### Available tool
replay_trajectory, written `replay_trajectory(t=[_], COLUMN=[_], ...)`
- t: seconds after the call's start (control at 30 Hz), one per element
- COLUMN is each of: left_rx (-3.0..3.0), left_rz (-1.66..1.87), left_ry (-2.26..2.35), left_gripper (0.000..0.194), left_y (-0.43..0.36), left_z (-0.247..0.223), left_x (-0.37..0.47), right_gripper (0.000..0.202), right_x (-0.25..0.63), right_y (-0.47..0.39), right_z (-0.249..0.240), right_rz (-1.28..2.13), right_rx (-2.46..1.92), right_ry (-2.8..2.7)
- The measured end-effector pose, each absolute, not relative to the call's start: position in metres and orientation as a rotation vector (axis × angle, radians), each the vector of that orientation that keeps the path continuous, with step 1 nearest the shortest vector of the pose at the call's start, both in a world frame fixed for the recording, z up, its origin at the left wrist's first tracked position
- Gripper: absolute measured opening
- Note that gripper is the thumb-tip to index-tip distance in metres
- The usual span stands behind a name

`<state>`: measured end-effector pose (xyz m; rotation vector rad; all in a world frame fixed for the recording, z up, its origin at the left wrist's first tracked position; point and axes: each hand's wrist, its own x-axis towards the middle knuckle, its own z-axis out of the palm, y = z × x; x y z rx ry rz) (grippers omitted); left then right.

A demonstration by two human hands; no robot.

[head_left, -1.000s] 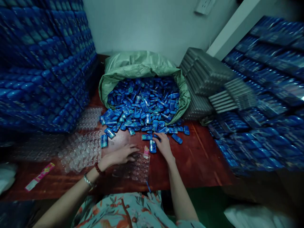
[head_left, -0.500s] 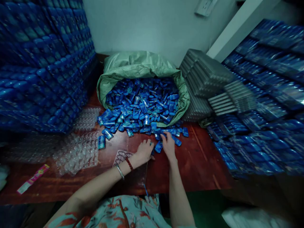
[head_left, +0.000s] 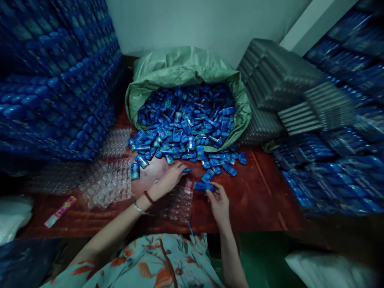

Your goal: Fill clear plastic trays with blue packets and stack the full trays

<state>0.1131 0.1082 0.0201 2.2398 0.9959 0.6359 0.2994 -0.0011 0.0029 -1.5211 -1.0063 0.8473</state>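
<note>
My left hand (head_left: 170,178) is closed at the fingertips on a small blue pack (head_left: 187,170), mostly hidden by the fingers. It reaches over a clear plastic tray (head_left: 177,206) with rows of moulded pockets, lying on the table. Just right of that tray, my right hand (head_left: 219,200) pinches another blue pack (head_left: 203,187) by its right end, lying crosswise and above the tabletop. Behind both hands, a heap of similar blue packs (head_left: 186,124) spills from the mouth of a green woven sack (head_left: 186,76).
More clear trays (head_left: 105,182) lie at left on the reddish wooden table (head_left: 255,200), near a pink and yellow strip (head_left: 61,211). Tall stacks of blue packs (head_left: 66,92) rise at left. Stacked grey trays (head_left: 276,76) and further blue stacks (head_left: 339,168) stand at right.
My right hand has drawn back from the loose packs toward me, now with a blue pack in it. The left hand has shifted slightly left and away from me. The view has moved slightly.
</note>
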Motion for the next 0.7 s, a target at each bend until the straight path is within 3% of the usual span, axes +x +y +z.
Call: replay_trajectory(t=[0.2, 0.33, 0.5, 0.7], left_rx=[2.073, 2.146, 2.350, 2.360], left_rz=[0.723, 0.707, 0.654, 0.552], left_ry=[1.177, 1.160, 1.133, 1.091], left_gripper=[0.019, 0.019, 0.033, 0.037], left_y=[0.076, 0.059, 0.057, 0.061], left_z=[0.033, 0.021, 0.004, 0.008], left_x=[0.042, 0.029, 0.029, 0.034], right_gripper=[0.029, 0.039, 0.052, 0.051], right_x=[0.262, 0.259, 0.257, 0.255], right_y=[0.001, 0.007, 0.014, 0.024], right_z=[0.002, 0.006, 0.022, 0.034], right_rz=[0.715, 0.599, 0.453, 0.413], right_rx=[-1.517, -1.480, -1.597, -1.604], right_ry=[-1.599, -2.002, -2.388, -2.536])
